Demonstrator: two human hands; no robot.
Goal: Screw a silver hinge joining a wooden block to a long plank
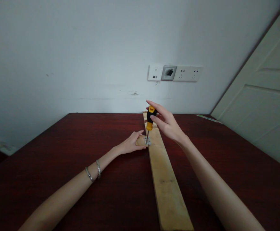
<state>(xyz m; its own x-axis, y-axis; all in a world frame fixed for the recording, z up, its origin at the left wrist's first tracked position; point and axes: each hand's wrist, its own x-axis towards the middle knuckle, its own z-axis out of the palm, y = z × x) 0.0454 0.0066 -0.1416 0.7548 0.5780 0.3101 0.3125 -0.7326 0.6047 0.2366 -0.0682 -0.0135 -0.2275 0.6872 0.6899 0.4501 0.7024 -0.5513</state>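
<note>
My right hand (166, 123) grips the yellow and black handle of a screwdriver (151, 116), its fingers around the upper part. The screwdriver stands nearly upright, its shaft running down to a small metal hinge (147, 140). That hinge lies across the seam between a short wooden block (141, 140) and a long wooden board (165, 175). Closed around the block from the left is my left hand (131, 142), thumb and fingers on opposite sides of it. Whether a screw sits under the screwdriver tip is too small to tell.
Both wooden pieces lie on a dark red table (101, 199) set against a white wall (94, 48). Wall sockets (188, 73) are mounted behind the table. A thin flat strip (208, 118) lies at the back right, near a white door (262, 83).
</note>
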